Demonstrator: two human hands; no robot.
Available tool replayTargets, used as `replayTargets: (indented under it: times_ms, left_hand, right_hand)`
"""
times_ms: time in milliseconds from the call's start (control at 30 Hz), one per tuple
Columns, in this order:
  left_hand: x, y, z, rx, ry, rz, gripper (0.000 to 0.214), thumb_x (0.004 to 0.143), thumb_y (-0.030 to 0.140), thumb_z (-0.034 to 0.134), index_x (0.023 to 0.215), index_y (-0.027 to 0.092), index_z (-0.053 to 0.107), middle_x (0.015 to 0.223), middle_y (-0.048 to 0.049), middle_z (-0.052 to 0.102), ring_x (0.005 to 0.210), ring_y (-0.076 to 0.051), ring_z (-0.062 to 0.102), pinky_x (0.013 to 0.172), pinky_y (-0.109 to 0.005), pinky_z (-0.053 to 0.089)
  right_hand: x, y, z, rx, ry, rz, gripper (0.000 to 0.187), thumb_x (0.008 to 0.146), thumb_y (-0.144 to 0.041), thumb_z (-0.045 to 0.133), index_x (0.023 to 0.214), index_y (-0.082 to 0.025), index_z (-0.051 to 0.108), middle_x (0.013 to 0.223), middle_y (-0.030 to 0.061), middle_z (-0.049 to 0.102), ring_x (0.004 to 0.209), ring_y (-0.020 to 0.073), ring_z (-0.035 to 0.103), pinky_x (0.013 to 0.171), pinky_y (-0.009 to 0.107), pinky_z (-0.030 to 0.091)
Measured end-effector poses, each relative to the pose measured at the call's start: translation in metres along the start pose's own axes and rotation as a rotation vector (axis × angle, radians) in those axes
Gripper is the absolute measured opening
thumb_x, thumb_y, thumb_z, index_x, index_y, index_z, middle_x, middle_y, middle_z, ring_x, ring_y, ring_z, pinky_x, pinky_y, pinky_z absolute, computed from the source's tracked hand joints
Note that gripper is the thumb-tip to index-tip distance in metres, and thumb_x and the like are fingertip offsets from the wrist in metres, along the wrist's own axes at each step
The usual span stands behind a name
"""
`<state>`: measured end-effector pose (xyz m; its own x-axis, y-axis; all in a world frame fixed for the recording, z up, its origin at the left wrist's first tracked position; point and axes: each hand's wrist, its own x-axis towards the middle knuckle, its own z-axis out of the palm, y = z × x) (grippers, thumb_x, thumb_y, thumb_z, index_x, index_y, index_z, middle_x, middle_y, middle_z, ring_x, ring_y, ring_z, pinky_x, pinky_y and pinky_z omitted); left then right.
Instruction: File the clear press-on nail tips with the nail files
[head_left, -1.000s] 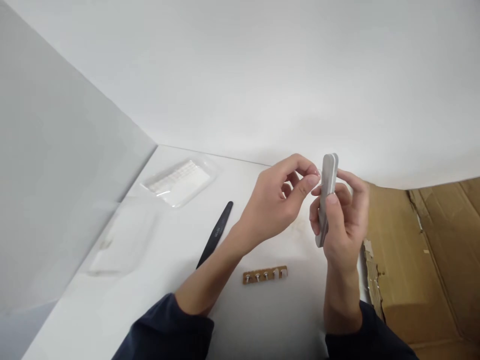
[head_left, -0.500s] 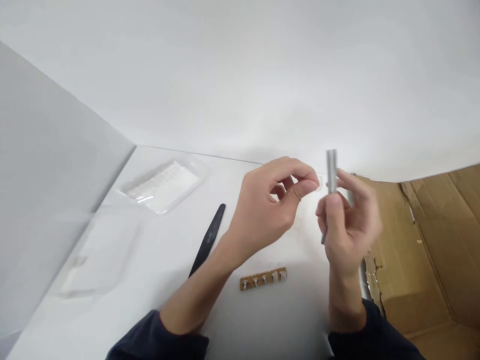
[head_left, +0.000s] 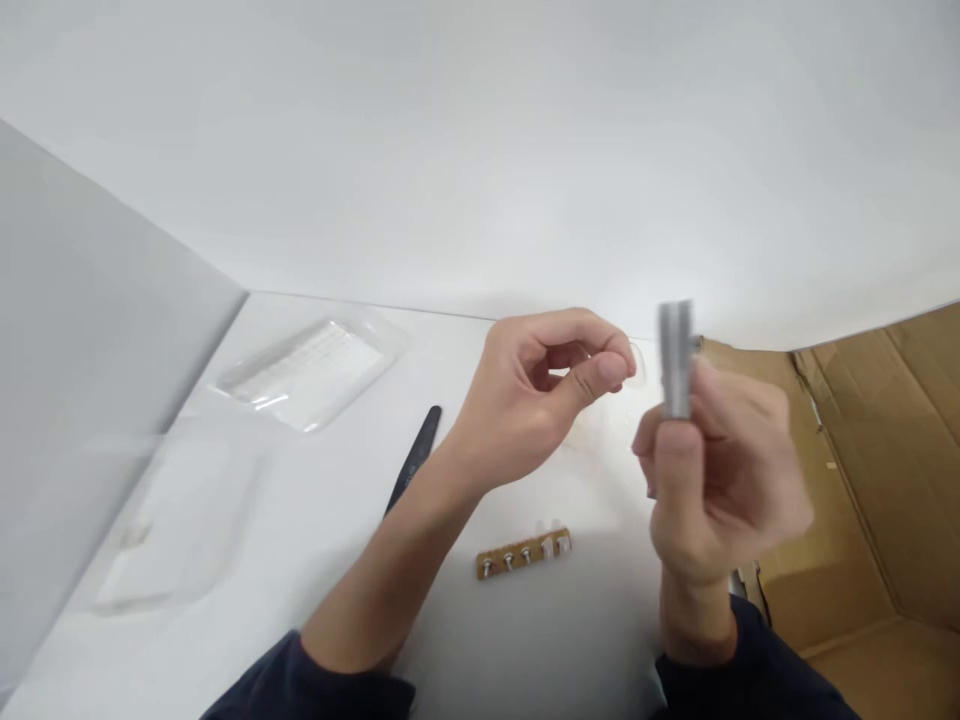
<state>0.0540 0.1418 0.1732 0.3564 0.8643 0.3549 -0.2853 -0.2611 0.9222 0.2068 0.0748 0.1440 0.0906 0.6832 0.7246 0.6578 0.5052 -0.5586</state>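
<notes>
From where I stand, the grey bar (head_left: 676, 360) is upright in the right hand (head_left: 724, 490), up above the far right of the table. It looks like thin slabs laid face to face: light and stiff, I'd guess, matt enough not to slip, best held low by its flat faces so the top stays free. The thumb presses its near side; the other fingers are too blurred to read fully. Just to its left, the left hand (head_left: 532, 390) has thumb and forefinger pressed together, seemingly pinching a small clear piece (head_left: 637, 365), probably thin and easily cracked.

Nearer, a brown strip (head_left: 517, 553) carries metal pegs, the two rightmost bearing pale pieces. A black file-like tool (head_left: 414, 460) lies left, partly behind the left forearm. Farther left are a clear packet (head_left: 307, 375) and, nearer, a blurry clear tray (head_left: 180, 520). The white table (head_left: 525, 650) meets a pale wall (head_left: 480, 150); brown cardboard (head_left: 847, 520) stands right.
</notes>
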Motion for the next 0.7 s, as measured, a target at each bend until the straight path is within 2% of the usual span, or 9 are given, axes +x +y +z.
replayTargets:
  times_ms: [100,167,233,333,433,567,700]
  left_hand:
    - [0.002,-0.001,-0.001,-0.053,-0.023,-0.038,0.043,0.091,0.057,0.079,0.077,0.018,0.069,0.069,-0.0014,0.065,0.052,-0.009,0.053,0.038,-0.022,0.031]
    - [0.002,-0.002,-0.002,-0.086,-0.043,-0.064,0.043,0.089,0.057,0.081,0.076,0.018,0.069,0.066,-0.0004,0.062,0.048,-0.007,0.047,0.035,-0.022,0.026]
    - [0.001,-0.003,-0.003,-0.125,-0.077,-0.102,0.042,0.089,0.057,0.082,0.078,0.018,0.07,0.065,0.0004,0.06,0.045,-0.006,0.043,0.034,-0.022,0.023]
    - [0.0,-0.004,-0.004,-0.182,-0.119,-0.168,0.039,0.09,0.055,0.081,0.081,0.019,0.07,0.061,0.003,0.055,0.041,-0.005,0.036,0.033,-0.023,0.021]
    - [0.001,-0.007,-0.005,-0.233,-0.152,-0.214,0.04,0.088,0.056,0.083,0.081,0.019,0.069,0.057,0.0055,0.047,0.04,-0.005,0.029,0.034,-0.024,0.02]
    - [0.004,-0.012,-0.007,-0.308,-0.155,-0.257,0.042,0.085,0.053,0.086,0.076,0.018,0.065,0.057,0.0067,0.042,0.042,-0.004,0.024,0.037,-0.023,0.015]
    - [0.006,-0.017,-0.008,-0.35,-0.172,-0.28,0.041,0.084,0.05,0.088,0.075,0.017,0.064,0.058,0.0073,0.041,0.043,-0.003,0.023,0.039,-0.023,0.013]
  right_hand:
    - [0.0,-0.004,0.003,0.034,0.119,0.071,0.041,0.104,-0.015,0.06,0.139,-0.032,0.071,0.112,0.0078,0.068,0.074,0.0155,0.065,0.045,0.028,0.048]
    - [0.001,-0.005,0.004,0.03,0.143,0.055,0.041,0.103,-0.014,0.062,0.138,-0.031,0.072,0.112,0.0078,0.069,0.071,0.0144,0.064,0.044,0.027,0.046]
    - [0.001,-0.005,0.004,0.029,0.137,0.031,0.043,0.101,-0.012,0.064,0.138,-0.032,0.073,0.111,0.0074,0.07,0.071,0.0146,0.063,0.045,0.028,0.048]
    - [0.002,-0.007,0.002,0.036,0.117,0.068,0.046,0.102,-0.011,0.062,0.14,-0.034,0.071,0.113,0.0068,0.069,0.068,0.0139,0.061,0.045,0.029,0.048]
    - [0.001,-0.009,0.001,0.037,0.135,0.022,0.047,0.102,-0.013,0.063,0.142,-0.036,0.07,0.111,0.0073,0.069,0.072,0.0171,0.064,0.046,0.03,0.051]
    - [0.001,-0.009,0.003,0.035,0.13,0.026,0.049,0.103,-0.011,0.061,0.144,-0.036,0.069,0.112,0.0063,0.069,0.064,0.0115,0.059,0.043,0.027,0.047]
    - [0.002,-0.008,0.001,-0.017,0.138,-0.017,0.047,0.101,-0.01,0.062,0.141,-0.034,0.072,0.113,0.0066,0.07,0.068,0.0116,0.061,0.043,0.024,0.05]
